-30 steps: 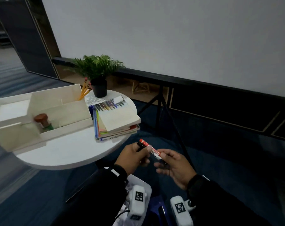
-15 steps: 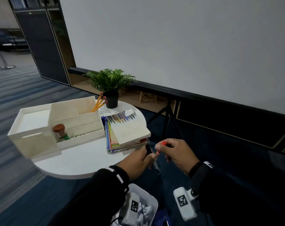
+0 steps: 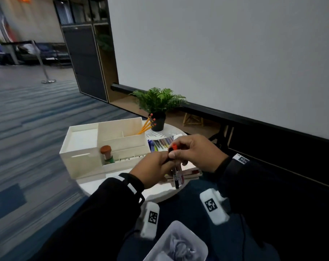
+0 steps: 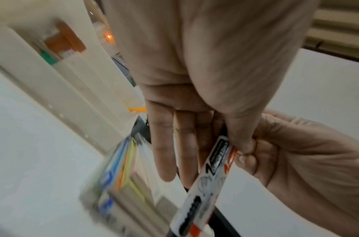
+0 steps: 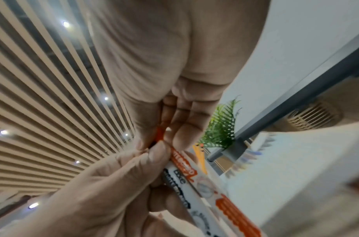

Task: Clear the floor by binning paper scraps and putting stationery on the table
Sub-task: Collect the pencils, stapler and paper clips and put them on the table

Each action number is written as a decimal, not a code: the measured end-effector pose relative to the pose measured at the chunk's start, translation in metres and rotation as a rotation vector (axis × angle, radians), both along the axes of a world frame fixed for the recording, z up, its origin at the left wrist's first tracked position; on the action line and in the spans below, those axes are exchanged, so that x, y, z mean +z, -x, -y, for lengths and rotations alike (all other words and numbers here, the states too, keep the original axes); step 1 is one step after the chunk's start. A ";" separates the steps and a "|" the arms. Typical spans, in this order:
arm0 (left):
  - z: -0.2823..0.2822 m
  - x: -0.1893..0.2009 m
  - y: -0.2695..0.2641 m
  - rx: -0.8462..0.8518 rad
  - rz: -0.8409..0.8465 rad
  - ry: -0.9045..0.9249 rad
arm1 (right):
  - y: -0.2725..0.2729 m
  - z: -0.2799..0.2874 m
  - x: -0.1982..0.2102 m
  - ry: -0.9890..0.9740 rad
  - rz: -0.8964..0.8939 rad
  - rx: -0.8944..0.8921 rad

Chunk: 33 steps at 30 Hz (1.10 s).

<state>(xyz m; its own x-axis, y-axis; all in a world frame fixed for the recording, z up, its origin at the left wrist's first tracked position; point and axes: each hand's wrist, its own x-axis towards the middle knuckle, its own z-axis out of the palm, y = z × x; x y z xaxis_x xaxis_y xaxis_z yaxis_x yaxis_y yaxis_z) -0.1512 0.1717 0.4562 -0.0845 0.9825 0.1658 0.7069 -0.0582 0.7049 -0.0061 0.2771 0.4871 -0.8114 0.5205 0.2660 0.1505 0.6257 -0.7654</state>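
Above the table point(image 3: 122, 182), both hands on a marker point(image 3: 177, 176).

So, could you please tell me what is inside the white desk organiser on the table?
In the white organiser, yellow pencils lean in the back compartment and a brown-capped bottle stands at the front. The left section looks bare on top; the compartment floors are hidden by the walls.
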 end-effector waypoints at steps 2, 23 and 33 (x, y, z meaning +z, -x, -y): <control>0.003 0.010 0.020 0.088 0.031 -0.021 | 0.026 -0.005 0.012 0.010 -0.040 0.016; 0.062 0.029 0.139 0.640 -0.083 -0.102 | 0.246 -0.009 0.005 0.026 -0.096 -0.228; 0.059 0.013 0.123 0.584 -0.037 -0.158 | 0.170 -0.008 0.001 -0.144 0.024 -0.259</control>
